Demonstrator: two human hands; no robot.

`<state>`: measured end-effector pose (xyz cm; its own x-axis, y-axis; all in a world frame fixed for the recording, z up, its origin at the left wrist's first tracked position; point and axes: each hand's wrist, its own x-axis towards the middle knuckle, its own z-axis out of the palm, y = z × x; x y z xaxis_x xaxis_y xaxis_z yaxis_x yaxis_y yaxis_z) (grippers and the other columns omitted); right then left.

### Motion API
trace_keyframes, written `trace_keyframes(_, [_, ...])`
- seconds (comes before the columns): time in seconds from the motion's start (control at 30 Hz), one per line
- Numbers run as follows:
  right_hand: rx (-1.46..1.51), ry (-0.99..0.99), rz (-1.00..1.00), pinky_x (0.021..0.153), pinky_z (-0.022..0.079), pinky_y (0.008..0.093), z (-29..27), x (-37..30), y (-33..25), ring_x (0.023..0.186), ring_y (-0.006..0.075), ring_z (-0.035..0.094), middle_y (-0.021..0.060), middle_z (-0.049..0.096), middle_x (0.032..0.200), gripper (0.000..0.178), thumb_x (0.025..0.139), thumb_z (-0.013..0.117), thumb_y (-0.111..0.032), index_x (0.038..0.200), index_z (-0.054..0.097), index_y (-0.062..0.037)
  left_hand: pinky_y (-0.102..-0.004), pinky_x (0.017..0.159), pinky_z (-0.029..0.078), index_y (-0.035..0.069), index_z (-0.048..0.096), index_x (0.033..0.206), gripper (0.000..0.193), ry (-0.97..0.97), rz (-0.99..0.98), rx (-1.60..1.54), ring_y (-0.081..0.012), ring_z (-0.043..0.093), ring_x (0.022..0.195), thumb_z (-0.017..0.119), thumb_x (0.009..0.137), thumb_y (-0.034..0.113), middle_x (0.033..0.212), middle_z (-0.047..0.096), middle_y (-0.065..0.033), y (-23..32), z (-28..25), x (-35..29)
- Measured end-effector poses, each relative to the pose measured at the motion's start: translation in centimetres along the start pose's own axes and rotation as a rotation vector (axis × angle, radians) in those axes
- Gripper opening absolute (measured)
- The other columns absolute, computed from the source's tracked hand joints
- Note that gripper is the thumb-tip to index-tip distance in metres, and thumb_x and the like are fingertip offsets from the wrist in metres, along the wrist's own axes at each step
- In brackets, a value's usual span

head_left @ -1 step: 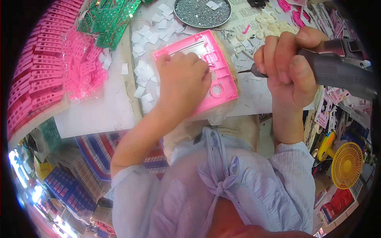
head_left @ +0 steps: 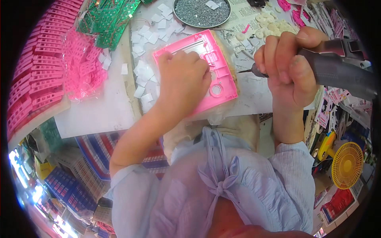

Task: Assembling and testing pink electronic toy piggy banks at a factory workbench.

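A pink plastic housing (head_left: 226, 75) lies tilted on the work table, its ribbed inner side up, with a round ring near its lower right corner. My left hand (head_left: 183, 81) rests over the housing's left half, fingers curled down onto it. The fingertips are hidden, so anything pinched there does not show. At the right, my right hand (head_left: 291, 65) is wrapped round a dark grey electric screwdriver (head_left: 337, 69). Its thin bit (head_left: 245, 71) points left toward the housing's right edge, held apart from it.
Beyond the housing stands a round tray (head_left: 175, 12) of small screws. White paper squares (head_left: 145, 71) are scattered left of it. Green circuit boards (head_left: 115, 23), bagged pink parts (head_left: 81, 67) and stacked pink pieces (head_left: 47, 59) lie farther left. Cream discs (head_left: 274, 27) lie far right; a yellow fan (head_left: 347, 164) is below.
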<state>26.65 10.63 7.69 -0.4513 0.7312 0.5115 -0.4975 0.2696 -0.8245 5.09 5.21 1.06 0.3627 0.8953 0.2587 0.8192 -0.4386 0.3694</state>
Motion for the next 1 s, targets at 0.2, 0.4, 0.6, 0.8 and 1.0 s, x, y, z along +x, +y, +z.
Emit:
trace_keyframes(0.2, [0.012,0.02,-0.022,0.064,0.042,0.0324,-1.2,-0.5,-0.4,0.062,0.0122,0.041,-0.0022,0.043,0.069,0.04,0.099,0.057,-0.019,0.138,0.051,-0.0151,-0.0458,0.092,0.039,0.012,0.071,0.092,0.012,-0.115,0.268,0.096,-0.0196,0.059,0.089,0.074,0.08,0.013,0.088,0.063,0.0008,-1.3,-0.8,1.6])
trace_keyframes(0.4, [-0.009,0.024,-0.027,0.064,0.041,0.032,-2.6,-1.2,-1.1,0.062,0.0117,0.039,-0.0029,0.043,0.069,0.039,0.1,0.055,-0.02,0.138,0.052,-0.0145,-0.0457,0.099,0.034,0.012,0.07,0.11,0.03,0.044,0.158,0.017,-0.0201,0.061,0.101,0.076,0.082,0.02,0.106,0.067,0.0014,0.4,-1.7,-1.7])
trace_keyframes(0.6, [-0.022,-0.015,-0.023,0.064,0.041,0.0315,-1.6,-0.5,-0.6,0.062,0.0108,0.04,-0.0034,0.043,0.07,0.041,0.099,0.055,-0.021,0.14,0.049,-0.015,-0.049,0.105,0.03,0.012,0.068,0.12,0.042,-0.097,0.134,0.195,-0.0202,0.057,0.113,0.075,0.082,0.028,0.123,0.063,0.0014,2.1,-1.3,-3.3])
trace_keyframes(0.8, [-0.028,-0.009,-0.009,0.065,0.042,0.0313,-1.4,-0.5,-0.6,0.062,0.0105,0.04,-0.0039,0.043,0.07,0.041,0.099,0.055,-0.021,0.139,0.05,-0.0154,-0.0511,0.107,0.03,0.011,0.067,0.121,0.045,-0.173,0.279,0.161,-0.0192,0.057,0.113,0.075,0.08,0.027,0.123,0.063,0.0014,0.3,-2.0,-2.0])
trace_keyframes(1.0, [-0.039,0.009,0.018,0.065,0.042,0.031,-1.4,-0.5,-0.5,0.062,0.0103,0.04,-0.0043,0.043,0.07,0.04,0.099,0.055,-0.021,0.139,0.05,-0.0162,-0.0499,0.107,0.032,0.007,0.067,0.118,0.04,-0.208,0.325,0.282,-0.0182,0.057,0.111,0.072,0.081,0.022,0.12,0.063,-0.0003,1.2,-2.4,-2.1])
